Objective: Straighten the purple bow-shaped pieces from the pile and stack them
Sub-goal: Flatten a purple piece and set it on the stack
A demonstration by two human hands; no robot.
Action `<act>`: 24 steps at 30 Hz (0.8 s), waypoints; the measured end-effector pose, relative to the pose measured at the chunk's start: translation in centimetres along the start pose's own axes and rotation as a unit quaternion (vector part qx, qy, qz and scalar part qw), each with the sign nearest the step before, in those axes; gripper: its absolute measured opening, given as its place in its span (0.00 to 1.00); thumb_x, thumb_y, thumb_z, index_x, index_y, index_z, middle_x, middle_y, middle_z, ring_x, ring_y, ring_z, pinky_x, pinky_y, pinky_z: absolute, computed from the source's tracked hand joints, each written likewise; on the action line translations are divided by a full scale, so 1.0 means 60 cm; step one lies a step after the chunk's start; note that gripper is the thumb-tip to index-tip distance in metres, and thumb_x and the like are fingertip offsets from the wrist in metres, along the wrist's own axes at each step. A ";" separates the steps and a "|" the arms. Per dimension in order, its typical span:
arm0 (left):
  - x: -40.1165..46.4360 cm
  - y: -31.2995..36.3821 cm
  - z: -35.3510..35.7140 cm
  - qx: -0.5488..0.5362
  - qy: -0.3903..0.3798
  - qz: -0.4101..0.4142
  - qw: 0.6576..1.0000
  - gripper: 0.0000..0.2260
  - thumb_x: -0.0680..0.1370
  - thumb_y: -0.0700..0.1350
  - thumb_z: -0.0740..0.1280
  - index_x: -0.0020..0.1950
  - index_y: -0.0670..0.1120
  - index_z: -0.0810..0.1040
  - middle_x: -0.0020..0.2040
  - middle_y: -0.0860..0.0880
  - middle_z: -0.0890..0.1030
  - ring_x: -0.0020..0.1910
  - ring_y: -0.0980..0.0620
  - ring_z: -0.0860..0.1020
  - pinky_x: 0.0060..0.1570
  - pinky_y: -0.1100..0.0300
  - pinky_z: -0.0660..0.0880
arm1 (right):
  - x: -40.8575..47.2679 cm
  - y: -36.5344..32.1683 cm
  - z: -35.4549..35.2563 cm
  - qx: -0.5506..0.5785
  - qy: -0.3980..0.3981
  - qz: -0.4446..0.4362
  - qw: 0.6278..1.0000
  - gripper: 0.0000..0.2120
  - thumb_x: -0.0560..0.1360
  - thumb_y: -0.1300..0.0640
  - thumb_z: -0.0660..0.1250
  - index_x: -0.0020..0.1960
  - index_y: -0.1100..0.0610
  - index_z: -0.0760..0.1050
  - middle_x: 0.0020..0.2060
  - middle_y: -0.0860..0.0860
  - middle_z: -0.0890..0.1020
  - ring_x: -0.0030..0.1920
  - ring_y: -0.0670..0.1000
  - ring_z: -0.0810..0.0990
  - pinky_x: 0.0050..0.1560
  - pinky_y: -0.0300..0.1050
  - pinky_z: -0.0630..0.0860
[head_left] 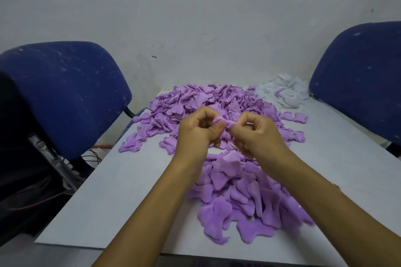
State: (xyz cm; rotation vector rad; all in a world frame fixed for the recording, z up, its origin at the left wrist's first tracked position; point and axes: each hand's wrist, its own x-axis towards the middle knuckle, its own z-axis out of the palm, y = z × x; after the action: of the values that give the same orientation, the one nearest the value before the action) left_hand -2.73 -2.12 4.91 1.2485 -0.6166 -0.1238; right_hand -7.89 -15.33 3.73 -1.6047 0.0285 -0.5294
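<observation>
Both hands are raised above the white table (112, 191), sharing one crumpled purple bow-shaped piece (225, 123). The left hand (198, 131) pinches its left end with curled fingers and thumb; the right hand (257, 134) pinches the other end. Behind them lies the big purple pile (195, 102); nearer, under the forearms, the flattened pieces (243, 197) overlap in a loose heap. Blue chairs (65, 93) flank the table.

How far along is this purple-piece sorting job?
Partly done: a loose heap of flattened pieces lies near the person. In hand: the left hand and right hand pinch one crumpled piece between them. Left: the big far pile is unsorted.
</observation>
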 end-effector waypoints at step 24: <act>0.017 0.005 -0.024 0.058 0.131 0.010 0.990 0.05 0.74 0.31 0.70 0.40 0.39 0.79 0.29 0.46 0.79 0.24 0.53 0.74 0.26 0.62 0.74 | 0.013 -0.047 -0.002 0.019 -0.164 0.070 0.984 0.09 0.80 0.66 0.63 0.54 0.53 0.73 0.44 0.57 0.86 0.47 0.56 0.86 0.40 0.43 0.82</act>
State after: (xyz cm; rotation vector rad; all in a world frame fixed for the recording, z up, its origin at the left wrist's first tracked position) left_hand -1.25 -1.22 5.29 1.3429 -0.4129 0.0931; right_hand -8.04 -15.38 6.65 -1.6216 -0.1137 -0.1521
